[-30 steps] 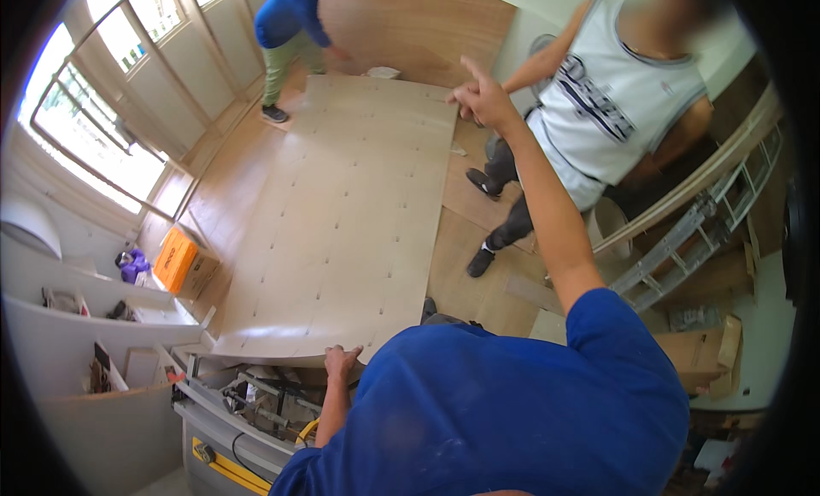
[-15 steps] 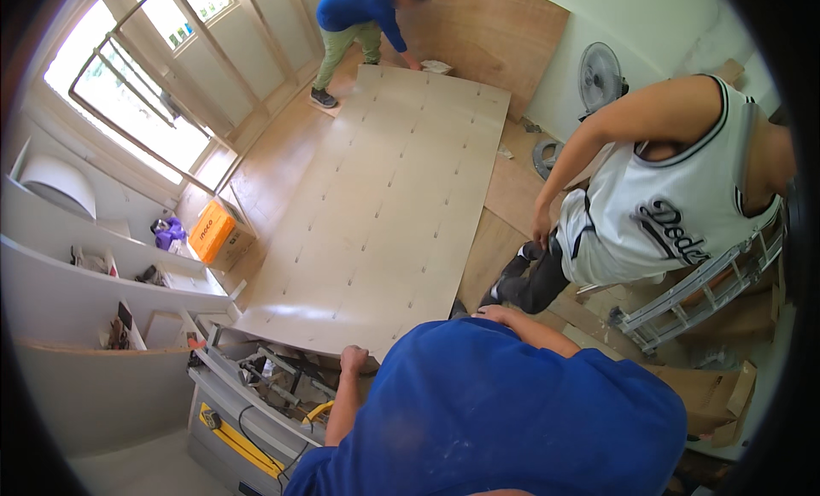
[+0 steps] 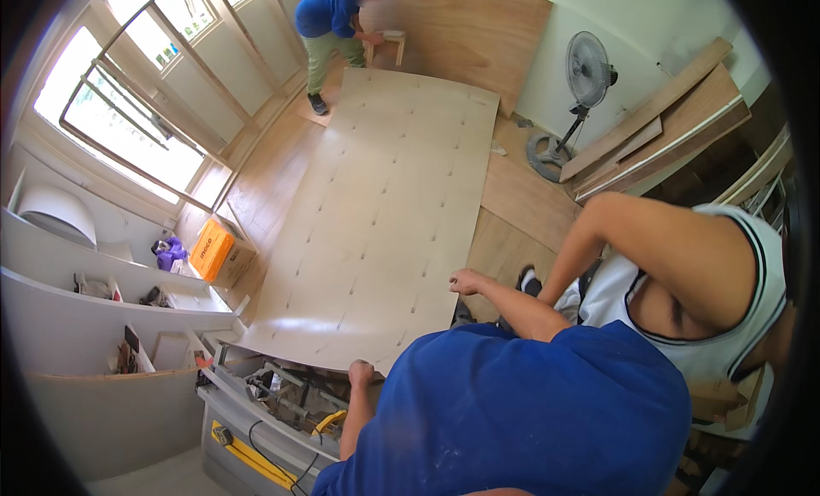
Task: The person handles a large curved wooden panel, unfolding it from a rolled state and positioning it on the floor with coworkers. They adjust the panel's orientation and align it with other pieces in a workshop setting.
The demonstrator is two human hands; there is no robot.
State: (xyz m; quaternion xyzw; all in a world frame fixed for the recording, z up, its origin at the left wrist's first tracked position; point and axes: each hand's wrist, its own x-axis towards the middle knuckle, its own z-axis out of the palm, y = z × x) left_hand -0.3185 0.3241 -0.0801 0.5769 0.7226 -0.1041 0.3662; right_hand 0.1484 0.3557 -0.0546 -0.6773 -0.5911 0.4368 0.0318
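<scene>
1. We stand at the near end of a large pale plywood sheet (image 3: 384, 214), which lies flat and runs away from us across the wooden floor (image 3: 273, 167), its near edge over a table saw (image 3: 282, 402)
2. Our left hand (image 3: 360, 373) is curled over the sheet's near edge, fingers closed on the board – the grip looks firm
3. Our right hand (image 3: 467, 281) rests at the sheet's right edge, fingers bent against it; we cannot tell whether they wrap under the board
4. Just to our right a person in a white sleeveless top (image 3: 683, 282) bends low – their hands are hidden
5. At the far end a person in a blue shirt (image 3: 329, 13) stoops by the sheet's far corner
6. A pedestal fan (image 3: 585, 77) stands by the wall, an orange box (image 3: 213, 250) beside the window
</scene>
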